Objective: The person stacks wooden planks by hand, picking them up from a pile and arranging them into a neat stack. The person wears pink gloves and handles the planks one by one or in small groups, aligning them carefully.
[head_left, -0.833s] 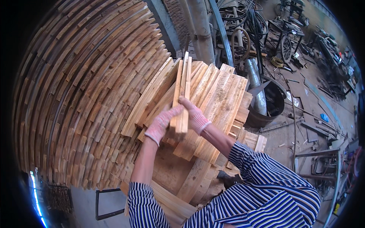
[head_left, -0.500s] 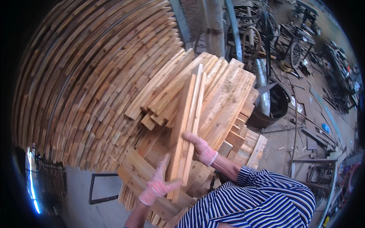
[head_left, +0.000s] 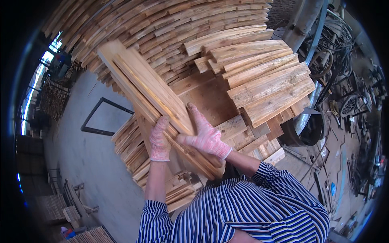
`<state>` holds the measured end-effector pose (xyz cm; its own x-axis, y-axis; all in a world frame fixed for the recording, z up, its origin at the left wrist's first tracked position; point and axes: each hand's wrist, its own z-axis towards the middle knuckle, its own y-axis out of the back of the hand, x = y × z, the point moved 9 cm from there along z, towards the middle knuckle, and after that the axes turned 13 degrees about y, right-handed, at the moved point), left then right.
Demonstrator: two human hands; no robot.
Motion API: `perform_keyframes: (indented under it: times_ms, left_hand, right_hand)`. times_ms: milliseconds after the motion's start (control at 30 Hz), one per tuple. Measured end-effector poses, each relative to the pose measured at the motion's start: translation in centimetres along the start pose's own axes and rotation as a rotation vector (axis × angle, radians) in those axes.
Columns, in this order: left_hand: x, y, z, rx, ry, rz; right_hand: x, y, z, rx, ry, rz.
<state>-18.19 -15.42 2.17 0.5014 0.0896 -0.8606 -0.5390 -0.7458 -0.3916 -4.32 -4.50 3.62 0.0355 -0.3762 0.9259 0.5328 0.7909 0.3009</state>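
Note:
Both my hands wear pink-and-white knit gloves and hold a small bundle of pale wooden planks. The bundle lies slantwise, its far end up to the left and its near end close to my striped shirt. My left hand is wrapped round the bundle's left edge. On the other side my right hand grips the bundle with the thumb across the top and fingers along the right edge. Just beyond, more loose planks lie side by side on a wooden pile. Parts of the fingers are hidden by the wood.
A tall, layered stack of planks fills the far side. Left of the pile, a black metal frame lies on the grey floor. At right stand a dark round drum, a metal post and coiled hoses.
The bundle has swung from pointing away to pointing up and left. My left hand has closed round its edge. The view has turned, showing more floor at left.

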Motion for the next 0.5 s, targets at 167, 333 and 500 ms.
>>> perform_keyframes:
  times_ms: [167, 333, 500]
  left_hand:
    - [6.8, 10.2, 1.5, -0.08, 0.095, -0.192]
    - [12.9, 17.9, 2.7, -0.276, 0.19, -0.238]
    - [14.0, 14.8, 3.1, -0.233, 0.328, -0.411]
  right_hand:
    - [-9.0, -0.6, -1.1, 0.122, -0.371, -0.33]
    - [-13.0, -3.2, 2.1, 0.155, -0.429, -0.622]
    - [-16.3, -6.8, 2.4, 0.202, -0.346, -0.479]
